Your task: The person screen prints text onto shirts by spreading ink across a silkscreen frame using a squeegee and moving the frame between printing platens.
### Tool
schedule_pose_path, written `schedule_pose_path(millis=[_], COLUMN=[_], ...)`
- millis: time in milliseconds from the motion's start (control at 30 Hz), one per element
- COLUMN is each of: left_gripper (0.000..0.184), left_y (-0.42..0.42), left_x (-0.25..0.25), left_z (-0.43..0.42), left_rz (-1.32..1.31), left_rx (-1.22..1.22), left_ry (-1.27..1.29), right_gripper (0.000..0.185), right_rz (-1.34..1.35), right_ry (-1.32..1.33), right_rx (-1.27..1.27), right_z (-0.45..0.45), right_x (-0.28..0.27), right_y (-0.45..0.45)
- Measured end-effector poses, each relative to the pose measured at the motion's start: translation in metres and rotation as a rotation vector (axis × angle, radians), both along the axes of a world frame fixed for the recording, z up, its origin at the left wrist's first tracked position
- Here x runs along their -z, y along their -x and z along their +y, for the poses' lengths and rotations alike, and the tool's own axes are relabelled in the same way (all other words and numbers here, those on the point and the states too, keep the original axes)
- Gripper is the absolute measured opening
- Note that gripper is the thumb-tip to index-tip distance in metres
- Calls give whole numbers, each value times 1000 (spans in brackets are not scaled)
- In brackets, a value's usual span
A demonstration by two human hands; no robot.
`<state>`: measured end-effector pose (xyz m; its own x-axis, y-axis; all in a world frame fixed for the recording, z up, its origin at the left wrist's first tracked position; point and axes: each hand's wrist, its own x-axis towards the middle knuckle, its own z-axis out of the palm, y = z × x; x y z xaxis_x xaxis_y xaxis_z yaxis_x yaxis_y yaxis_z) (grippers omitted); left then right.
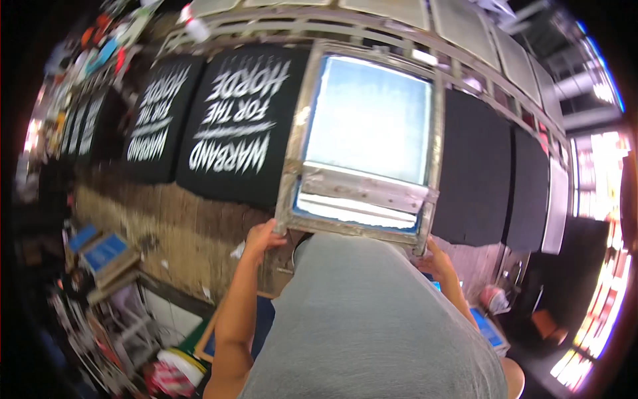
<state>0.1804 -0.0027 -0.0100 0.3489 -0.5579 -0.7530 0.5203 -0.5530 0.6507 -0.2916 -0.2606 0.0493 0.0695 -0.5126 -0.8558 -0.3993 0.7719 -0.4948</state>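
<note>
In front of my body a wooden-edged printing screen (432,143) lies over the row of black shirts, its mesh pale blue and white. A squeegee (365,189) rests across the lower part of the screen, with a band of white ink (359,210) on the near side of it. My left hand (263,239) grips the near left corner of the frame. At the near right corner my right hand (436,261) has its fingers closed around the frame's edge. What lies under the screen is hidden.
To the left, black shirts (232,123) carry white lettering. Plain black fabric (475,166) lies on the right. A wooden ledge (159,226) runs along the near side. Blue-meshed screens (106,253) stand low at left; a metal rail (292,26) spans the back.
</note>
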Motion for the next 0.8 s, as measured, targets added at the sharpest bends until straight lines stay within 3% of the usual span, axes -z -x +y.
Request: schedule_pose_path(millis=[267, 300, 400, 467, 533, 600, 633, 700, 767, 800], left_gripper=[58, 55, 48, 44, 36, 31, 31, 33, 39, 43], left_y=[-33, -34, -41, -43, -46, -54, -71, -88, -89, -80], left_x=[4, 4, 4, 8, 13, 11, 13, 0, -43, -63], left_z=[18, 18, 22, 24, 32, 35, 35, 17, -30, -54], left_rz=[61, 60, 61, 73, 66, 25, -42, -320, -791, -1057], left_rx=[72, 70, 52, 39, 54, 60, 306, 662, 772, 764], left_ry=[-200, -181, -159, -154, -108, -82, -73, -127, -140, -92], right_gripper=[95, 94, 89, 87, 80, 72, 72, 52, 61, 58], right_rz=[30, -2, -19, -125, -86, 141, 140, 545, 476, 420], right_ry=[-106, 14, 163, -49, -41, 70, 64, 829, 545, 659], right_rx=[139, -20, -174, 160, 142, -228, -230, -606, -549, -631], right_z=[35, 37, 42, 46, 46, 36, 26, 10, -19, -29], right_x=[19, 7, 18, 29, 29, 29, 30, 36, -39, -43], right_y=[-18, -27, -27, -16, -9, -5, -5, -10, -66, -79])
